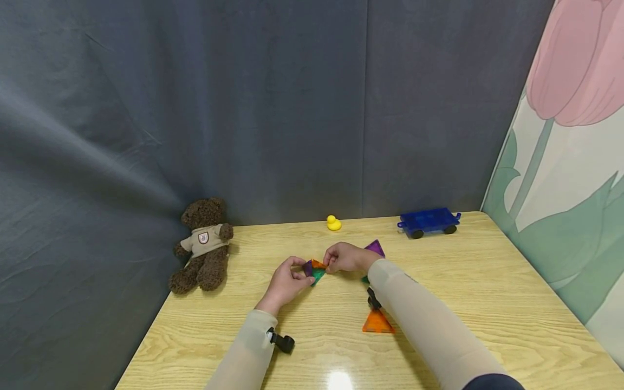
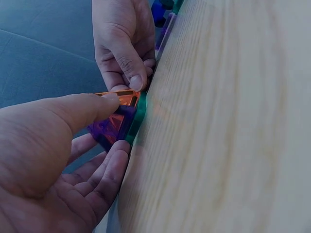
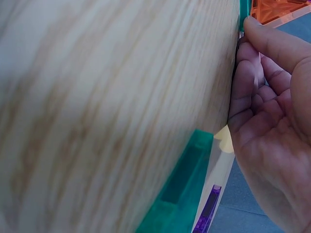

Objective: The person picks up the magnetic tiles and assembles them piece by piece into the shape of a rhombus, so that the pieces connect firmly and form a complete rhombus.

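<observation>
Translucent triangular magnetic tiles stand joined at the table's middle: a purple one [image 2: 109, 127], an orange one [image 2: 129, 99] and a green one [image 2: 138, 116] at the bottom by the wood. My left hand [image 1: 286, 283] holds this small shape from the left, its thumb on the upper side and fingertips at the lower purple edge. From the other side my right hand [image 1: 345, 257] pinches the corner where orange and green meet. In the right wrist view, the right thumb and forefinger [image 3: 267, 41] close at the green tile's end, with orange behind.
Near the right forearm lie a loose orange triangle [image 1: 378, 324], a purple triangle [image 1: 375, 248] and a partly hidden green tile [image 3: 182, 189]. Along the back stand a yellow duck [image 1: 333, 223] and a blue wheeled cart [image 1: 429, 221]. A brown teddy bear [image 1: 205, 244] sits at left.
</observation>
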`<state>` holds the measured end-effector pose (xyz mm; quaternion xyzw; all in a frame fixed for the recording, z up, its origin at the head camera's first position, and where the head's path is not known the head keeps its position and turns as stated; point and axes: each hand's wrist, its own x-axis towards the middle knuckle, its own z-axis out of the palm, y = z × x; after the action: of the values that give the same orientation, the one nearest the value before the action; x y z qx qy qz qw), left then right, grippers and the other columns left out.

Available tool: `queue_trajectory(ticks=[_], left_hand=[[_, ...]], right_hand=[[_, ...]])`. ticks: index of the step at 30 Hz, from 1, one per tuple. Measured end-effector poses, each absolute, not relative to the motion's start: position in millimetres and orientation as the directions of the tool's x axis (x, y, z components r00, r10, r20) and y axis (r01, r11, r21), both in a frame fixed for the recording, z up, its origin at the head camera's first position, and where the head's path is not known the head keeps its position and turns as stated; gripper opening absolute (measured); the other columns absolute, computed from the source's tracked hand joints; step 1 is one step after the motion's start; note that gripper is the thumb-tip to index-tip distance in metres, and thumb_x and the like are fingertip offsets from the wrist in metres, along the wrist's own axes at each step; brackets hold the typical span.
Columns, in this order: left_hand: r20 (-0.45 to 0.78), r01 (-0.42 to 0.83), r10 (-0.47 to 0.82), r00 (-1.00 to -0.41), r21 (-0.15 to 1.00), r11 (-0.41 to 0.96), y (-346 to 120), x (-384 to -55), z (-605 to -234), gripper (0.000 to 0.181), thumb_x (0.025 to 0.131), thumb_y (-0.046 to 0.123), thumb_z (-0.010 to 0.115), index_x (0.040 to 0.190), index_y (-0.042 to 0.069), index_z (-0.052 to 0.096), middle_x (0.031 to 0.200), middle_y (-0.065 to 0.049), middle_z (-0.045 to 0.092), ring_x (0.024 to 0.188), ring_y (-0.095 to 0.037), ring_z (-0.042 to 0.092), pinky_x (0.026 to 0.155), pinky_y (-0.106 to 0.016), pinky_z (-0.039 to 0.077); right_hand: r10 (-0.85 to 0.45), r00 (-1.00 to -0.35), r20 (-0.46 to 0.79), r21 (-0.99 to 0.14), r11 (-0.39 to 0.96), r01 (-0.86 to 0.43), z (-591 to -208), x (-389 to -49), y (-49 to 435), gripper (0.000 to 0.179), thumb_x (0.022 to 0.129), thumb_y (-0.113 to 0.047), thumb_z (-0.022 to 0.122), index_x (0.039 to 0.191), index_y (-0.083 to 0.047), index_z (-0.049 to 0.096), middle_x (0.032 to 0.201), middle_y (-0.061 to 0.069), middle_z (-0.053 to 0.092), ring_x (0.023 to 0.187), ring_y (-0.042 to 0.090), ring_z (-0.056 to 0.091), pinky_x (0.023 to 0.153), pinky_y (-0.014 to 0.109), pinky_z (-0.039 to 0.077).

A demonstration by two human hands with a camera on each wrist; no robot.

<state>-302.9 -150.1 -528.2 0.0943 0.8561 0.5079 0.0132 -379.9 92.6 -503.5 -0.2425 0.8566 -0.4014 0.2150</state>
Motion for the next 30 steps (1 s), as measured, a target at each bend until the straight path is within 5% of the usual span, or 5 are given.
queue_trajectory(ticks=[8, 20, 30], left_hand=[[0.043, 0.119, 0.168, -0.985, 0.871, 0.476, -149.7, -302.0, -528.3, 0.045, 0.091, 0.022, 0.086, 0.126, 0.011, 0.06, 0.115, -0.011, 0.063, 0.085, -0.019, 0.064, 0.063, -0.03, 0.054], [0.062, 0.134, 0.161, -0.985, 0.865, 0.483, -150.0, -301.7, -528.4, 0.045, 0.089, 0.024, 0.087, 0.122, 0.009, 0.06, 0.118, -0.01, 0.061, 0.089, -0.019, 0.064, 0.07, -0.032, 0.056], [0.047, 0.117, 0.157, -0.986, 0.872, 0.476, -150.1, -302.3, -531.5, 0.044, 0.09, 0.026, 0.086, 0.122, 0.012, 0.059, 0.12, -0.009, 0.061, 0.092, -0.019, 0.065, 0.071, -0.03, 0.056]], right_hand=[[-0.583, -0.792, -0.179, -0.8, 0.555, -0.228, -503.6, -380.4, 92.3, 0.008, 0.095, -0.009, 0.079, 0.099, -0.01, 0.073, 0.086, 0.0, 0.064, 0.081, 0.015, 0.054, 0.08, 0.028, 0.046], [-0.597, -0.779, -0.193, -0.769, 0.585, -0.258, -497.4, -379.6, 91.5, 0.008, 0.095, -0.011, 0.078, 0.101, -0.011, 0.072, 0.087, -0.001, 0.062, 0.083, 0.014, 0.054, 0.082, 0.029, 0.045], [-0.625, -0.739, -0.251, -0.741, 0.616, -0.269, -485.2, -376.3, 93.3, 0.026, 0.096, -0.012, 0.076, 0.119, -0.007, 0.066, 0.095, 0.002, 0.064, 0.085, 0.015, 0.055, 0.081, 0.029, 0.046]])
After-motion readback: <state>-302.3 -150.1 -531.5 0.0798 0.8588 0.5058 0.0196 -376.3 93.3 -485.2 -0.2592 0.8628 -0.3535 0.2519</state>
